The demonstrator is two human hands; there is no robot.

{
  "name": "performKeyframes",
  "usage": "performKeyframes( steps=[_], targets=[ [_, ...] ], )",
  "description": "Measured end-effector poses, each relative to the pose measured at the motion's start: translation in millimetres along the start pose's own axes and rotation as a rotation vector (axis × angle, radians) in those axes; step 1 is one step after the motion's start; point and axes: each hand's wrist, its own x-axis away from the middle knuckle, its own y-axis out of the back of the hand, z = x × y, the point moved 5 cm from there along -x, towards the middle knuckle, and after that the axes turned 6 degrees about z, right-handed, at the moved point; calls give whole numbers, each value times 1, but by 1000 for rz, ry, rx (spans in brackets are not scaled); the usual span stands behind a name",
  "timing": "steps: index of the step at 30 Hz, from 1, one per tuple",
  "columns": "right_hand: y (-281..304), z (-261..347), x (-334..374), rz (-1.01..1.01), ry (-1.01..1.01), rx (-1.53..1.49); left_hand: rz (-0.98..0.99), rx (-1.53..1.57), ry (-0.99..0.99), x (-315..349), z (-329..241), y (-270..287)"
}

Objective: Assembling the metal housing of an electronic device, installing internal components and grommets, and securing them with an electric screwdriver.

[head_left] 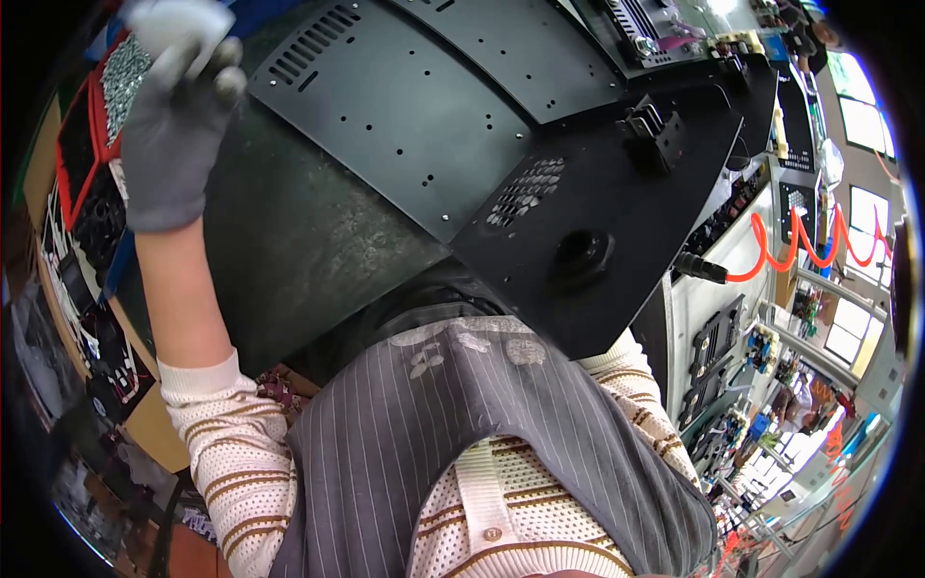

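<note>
Fingers of the grey-gloved left hand point(178, 125) curl loosely, apparently gripping nothing, above the red compartment tray of silver screws point(120, 82) at the dark workbench's point(289, 250) left edge, probably reaching for fasteners. Beside it lies the perforated black sheet-metal panel point(405, 125). The right hand is out of view.

A dark workbench point(289, 250) with a scuffed, mottled mat fills the middle of the frame. On it lie flat black sheet-metal panels point(405, 106) with vent slots and small holes, running from upper centre toward the right. At the upper left edge sits a red tray point(72, 144), with what looks like a heap of small screws point(125, 72) beside it.
</note>
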Motion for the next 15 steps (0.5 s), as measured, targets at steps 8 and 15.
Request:
performKeyframes(
  steps=[8,15],
  targets=[
    [-19,6,-86,7,129,107,-624,-1287,-39,99,-38,57],
    [-39,-2,-154,19,179,223,-494,-1475,-179,95,-19,81]
  ],
)
